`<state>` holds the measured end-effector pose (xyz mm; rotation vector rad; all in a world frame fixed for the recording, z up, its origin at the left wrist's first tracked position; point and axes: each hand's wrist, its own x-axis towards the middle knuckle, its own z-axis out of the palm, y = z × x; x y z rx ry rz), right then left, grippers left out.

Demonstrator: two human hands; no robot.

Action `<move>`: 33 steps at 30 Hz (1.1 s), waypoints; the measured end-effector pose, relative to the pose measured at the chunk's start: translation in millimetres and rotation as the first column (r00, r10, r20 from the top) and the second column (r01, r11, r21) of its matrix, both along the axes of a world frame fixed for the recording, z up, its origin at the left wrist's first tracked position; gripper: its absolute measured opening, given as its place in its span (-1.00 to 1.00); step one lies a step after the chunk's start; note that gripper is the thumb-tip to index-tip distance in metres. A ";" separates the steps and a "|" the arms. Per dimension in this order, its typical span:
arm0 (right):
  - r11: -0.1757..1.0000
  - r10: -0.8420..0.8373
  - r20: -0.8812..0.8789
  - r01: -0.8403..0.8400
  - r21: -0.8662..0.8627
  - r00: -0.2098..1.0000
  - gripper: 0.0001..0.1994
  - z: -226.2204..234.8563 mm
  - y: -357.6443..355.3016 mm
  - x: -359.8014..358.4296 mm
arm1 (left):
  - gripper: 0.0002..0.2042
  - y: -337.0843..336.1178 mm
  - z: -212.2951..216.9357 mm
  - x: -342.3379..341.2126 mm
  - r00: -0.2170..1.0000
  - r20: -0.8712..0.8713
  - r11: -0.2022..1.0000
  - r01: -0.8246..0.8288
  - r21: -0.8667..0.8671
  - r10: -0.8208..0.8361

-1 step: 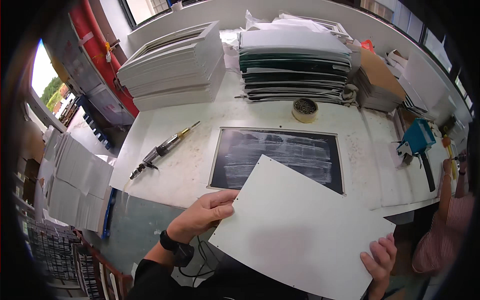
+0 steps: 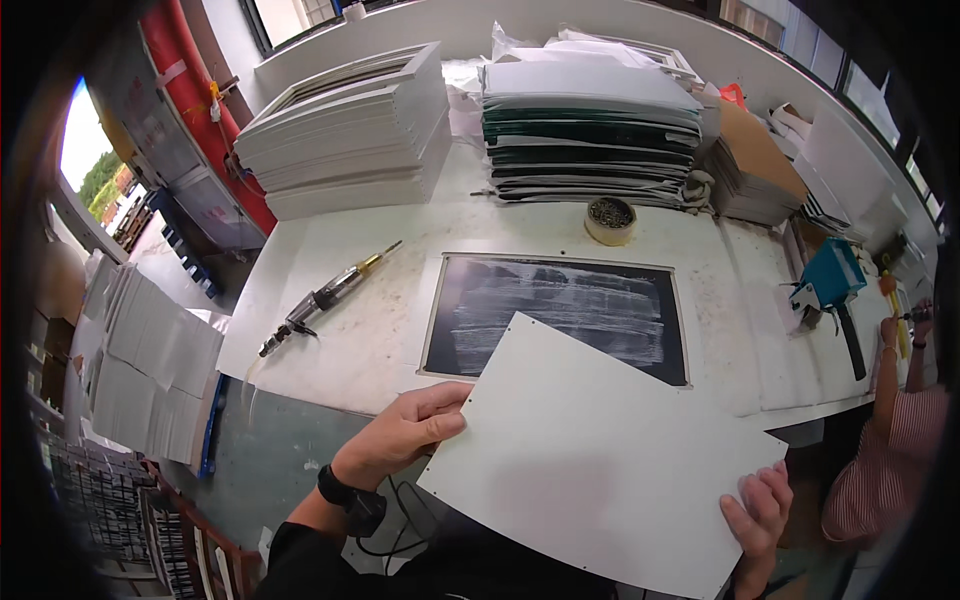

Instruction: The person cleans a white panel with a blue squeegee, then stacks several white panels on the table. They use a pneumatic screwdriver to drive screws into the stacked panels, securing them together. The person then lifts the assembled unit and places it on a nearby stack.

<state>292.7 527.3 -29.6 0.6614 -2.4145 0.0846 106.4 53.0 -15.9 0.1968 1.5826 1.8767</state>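
I hold a large white rectangular board [image 2: 590, 460] with both hands, tilted, at the near edge of the white worktable [image 2: 370, 340]. My left hand [image 2: 405, 435], with a black watch on its wrist, grips the board's left edge. My right hand [image 2: 760, 510] grips its lower right corner. The board's far corner overlaps a dark rectangular panel [image 2: 560, 305] streaked with white, which lies flat on the table.
A long screwdriver-like tool [image 2: 325, 297] lies left of the panel. A tape roll [image 2: 610, 220] holding small dark parts sits behind it. Stacks of white frames [image 2: 350, 130] and boards [image 2: 590, 130] stand at the back. A blue tool [image 2: 828, 275] and another person's arm [image 2: 890, 360] are at the right.
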 end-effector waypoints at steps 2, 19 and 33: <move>0.931 -0.223 0.005 0.214 -0.295 0.975 -0.57 -7.5 -28.9 0.9 | -0.43 -15.9 -6.9 15.4 0.998 -0.028 0.998 -0.047 0.046 0.048; -0.184 0.032 0.489 0.486 -0.854 0.871 -0.53 -7.2 -124.3 34.7 | -0.71 -23.6 -53.9 53.2 0.968 -0.019 0.953 -0.244 0.180 0.251; 0.149 0.018 0.482 0.474 -0.868 0.876 -0.38 38.0 -82.2 -97.5 | -0.69 -16.6 -12.7 -27.6 0.921 -0.040 0.894 -0.365 0.262 0.387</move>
